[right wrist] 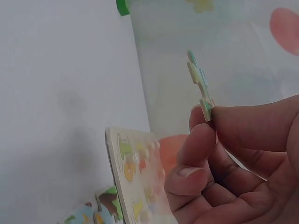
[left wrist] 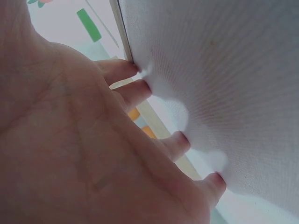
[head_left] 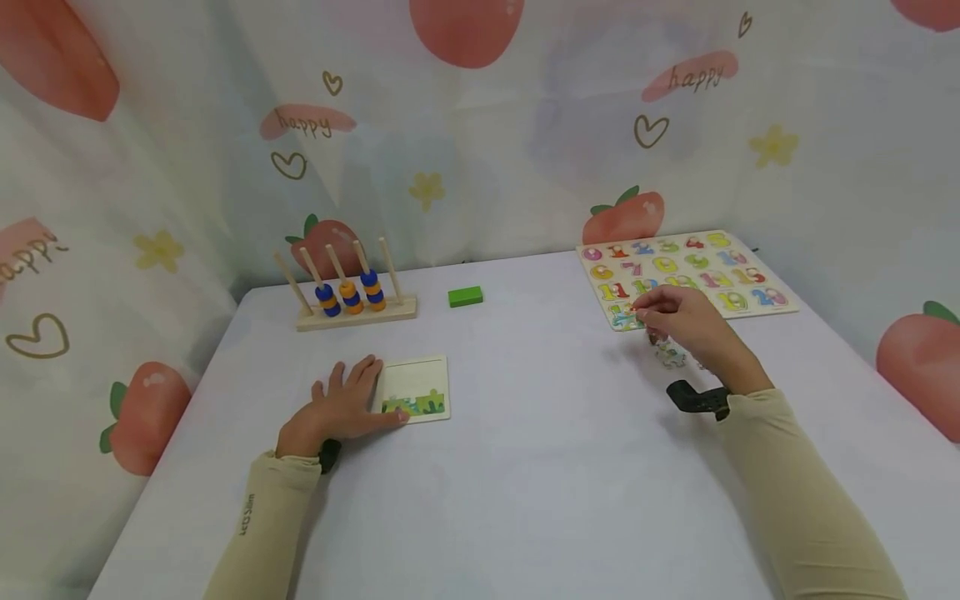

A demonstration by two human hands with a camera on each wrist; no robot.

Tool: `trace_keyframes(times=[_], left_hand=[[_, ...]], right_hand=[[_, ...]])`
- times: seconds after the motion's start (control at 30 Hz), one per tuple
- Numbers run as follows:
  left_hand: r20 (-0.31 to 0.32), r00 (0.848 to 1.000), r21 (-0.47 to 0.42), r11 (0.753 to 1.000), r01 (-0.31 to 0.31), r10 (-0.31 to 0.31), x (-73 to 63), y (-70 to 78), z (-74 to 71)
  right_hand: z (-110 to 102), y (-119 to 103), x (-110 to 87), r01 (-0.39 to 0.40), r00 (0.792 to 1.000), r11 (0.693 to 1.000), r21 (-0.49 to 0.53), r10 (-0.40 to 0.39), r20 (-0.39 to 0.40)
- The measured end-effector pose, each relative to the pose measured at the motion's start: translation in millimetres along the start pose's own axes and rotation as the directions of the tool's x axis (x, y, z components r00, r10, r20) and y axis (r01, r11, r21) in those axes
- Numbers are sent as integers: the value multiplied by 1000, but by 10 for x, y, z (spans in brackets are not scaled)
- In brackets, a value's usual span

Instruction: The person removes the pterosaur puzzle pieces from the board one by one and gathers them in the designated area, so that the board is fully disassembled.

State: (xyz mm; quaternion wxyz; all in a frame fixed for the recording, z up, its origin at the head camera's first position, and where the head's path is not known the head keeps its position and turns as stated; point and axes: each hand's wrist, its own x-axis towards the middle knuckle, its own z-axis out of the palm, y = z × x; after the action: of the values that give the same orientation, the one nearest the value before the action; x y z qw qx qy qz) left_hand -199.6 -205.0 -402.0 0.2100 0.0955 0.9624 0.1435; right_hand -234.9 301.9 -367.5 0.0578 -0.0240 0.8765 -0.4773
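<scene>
My left hand rests on the white table with its fingers spread. Its thumb lies across the lower edge of a small square puzzle tray, and the index finger meets the tray's left side. Green puzzle pieces fill the tray's bottom strip; above them the tray floor is bare. Raised over the table at the right, my right hand pinches a jigsaw puzzle piece between thumb and fingers, turned edge-on in the right wrist view. Below that hand lie loose puzzle pieces, partly hidden by it.
A number puzzle board lies at the back right, partly behind the right hand. At the back left stands a wooden peg stand with blue and orange beads. Between them sits a green block. A patterned curtain closes off the back.
</scene>
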Motion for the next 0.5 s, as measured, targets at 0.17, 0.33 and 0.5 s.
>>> trace_keyframes(times=[0.17,0.33,0.5], left_hand=[[-2,1000,-2,1000,1,-1,14,-6,10],[-1,1000,-11,1000,-3,3,27,-31,31],[-25,999,-16,1000,-21,20,76,-100,78]], right_hand=[[-170,81,-43,6,999,1000,1,-6,-46],[-318,193,-93,-17,996,1000,-19,15,-84],[-464,323,-119,-35,995,999,-13,33,-95]])
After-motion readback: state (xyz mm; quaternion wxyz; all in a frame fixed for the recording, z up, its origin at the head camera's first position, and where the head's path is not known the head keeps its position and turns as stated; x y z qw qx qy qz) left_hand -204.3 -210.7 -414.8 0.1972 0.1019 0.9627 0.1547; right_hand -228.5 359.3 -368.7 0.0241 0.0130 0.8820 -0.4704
